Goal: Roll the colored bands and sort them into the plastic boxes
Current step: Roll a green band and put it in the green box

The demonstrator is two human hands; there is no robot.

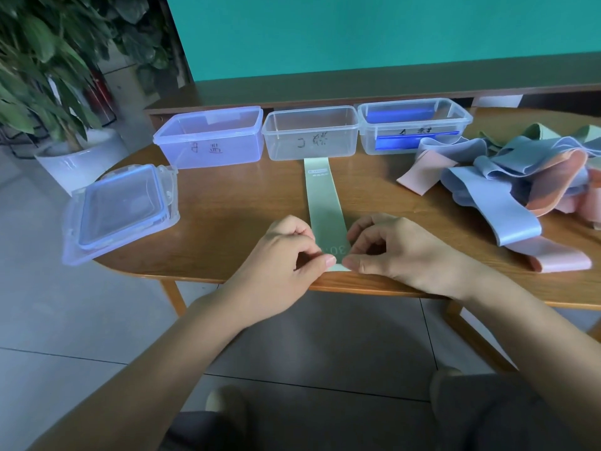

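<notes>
I have the green band [322, 203] laid flat, running from 6 toward 12 o'clock up to the middle box [311, 135], so it can roll straight. My left hand [286, 255] and right hand [390, 249] each pinch a near corner, fingers curled tight.

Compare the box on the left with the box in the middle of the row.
The left box is tinted blue-violet; the middle box is clear and colourless. The left box stands slightly turned on the table; the middle box faces squarely forward. The far end of the green band, whose near end both hands pinch, reaches the middle box's front; nothing touches the left box's front. Both are open, lidless, hold no bands, and carry a handwritten mark on the front.
</notes>
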